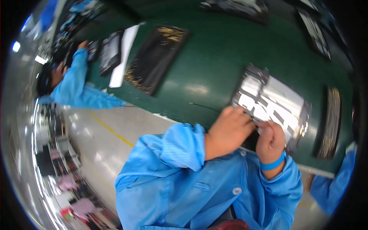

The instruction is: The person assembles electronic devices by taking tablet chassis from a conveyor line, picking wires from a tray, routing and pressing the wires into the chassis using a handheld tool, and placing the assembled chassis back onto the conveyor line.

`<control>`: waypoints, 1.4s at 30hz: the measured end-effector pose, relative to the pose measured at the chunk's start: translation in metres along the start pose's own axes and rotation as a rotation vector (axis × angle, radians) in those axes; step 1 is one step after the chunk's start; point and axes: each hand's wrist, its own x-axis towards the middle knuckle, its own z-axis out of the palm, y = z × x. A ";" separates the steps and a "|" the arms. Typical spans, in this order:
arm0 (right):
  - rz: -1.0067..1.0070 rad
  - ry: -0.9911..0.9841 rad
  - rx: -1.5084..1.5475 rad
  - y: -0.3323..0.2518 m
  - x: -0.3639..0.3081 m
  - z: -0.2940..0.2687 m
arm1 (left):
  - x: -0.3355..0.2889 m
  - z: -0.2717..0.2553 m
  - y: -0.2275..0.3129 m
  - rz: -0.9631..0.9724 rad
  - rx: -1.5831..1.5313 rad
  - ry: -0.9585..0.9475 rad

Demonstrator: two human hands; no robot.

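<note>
Two hands work at a shiny silver tray on a green tabletop.
A co-worker (73, 82) in blue sits far left, near a black tray (155, 57). The left hand (229, 132) and right hand (271, 141), both curled, pinch the silver tray (274, 103)'s near edge; the work looks midway. Factory floor lies below.

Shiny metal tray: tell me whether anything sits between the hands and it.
Nothing visible does. The left hand and right hand both already rest against the near edge of the shiny metal tray on the green table.
</note>
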 end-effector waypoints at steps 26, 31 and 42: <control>0.375 0.119 0.434 0.009 0.015 0.000 | -0.025 0.000 -0.019 -1.209 -1.161 0.284; 0.412 0.172 0.484 0.017 0.009 -0.007 | -0.029 -0.024 0.002 -1.101 -1.223 0.123; 0.478 0.148 0.663 0.008 0.024 -0.004 | -0.028 -0.003 -0.002 -1.228 -1.426 -0.413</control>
